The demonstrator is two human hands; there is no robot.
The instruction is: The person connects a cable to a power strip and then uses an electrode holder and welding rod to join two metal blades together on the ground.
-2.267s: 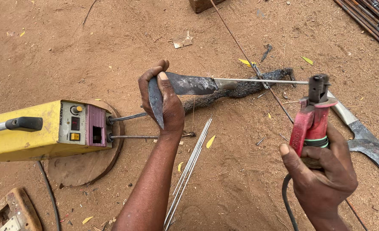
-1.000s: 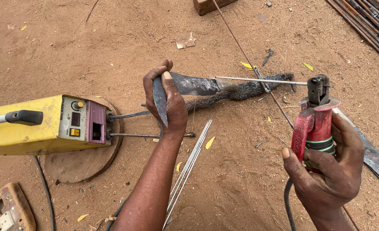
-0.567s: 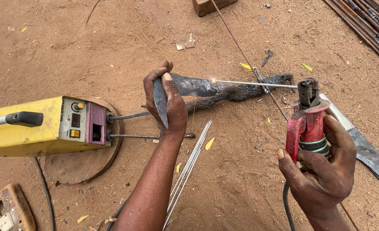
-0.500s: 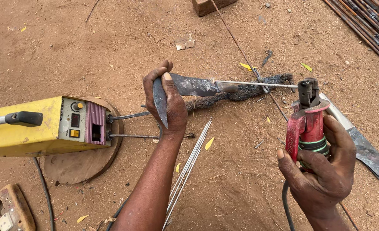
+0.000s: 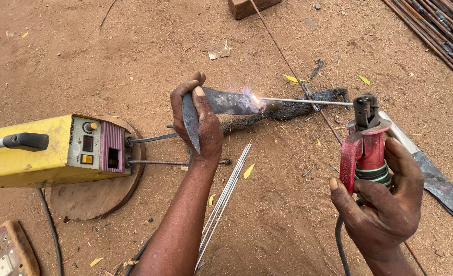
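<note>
The left hand is closed around a dark metal blade, held above the dirt ground; the right hand grips a red electrode holder, its welding rod sparking at the blade (bare skin close by). Sparks or heat creeping along the steel could burn that hand. The blade's long axis runs left to right, free end toward the rod.

Blade dull dark metal; electrode holder worn red plastic; welder yellow painted casing; ground rough dirt.
</note>
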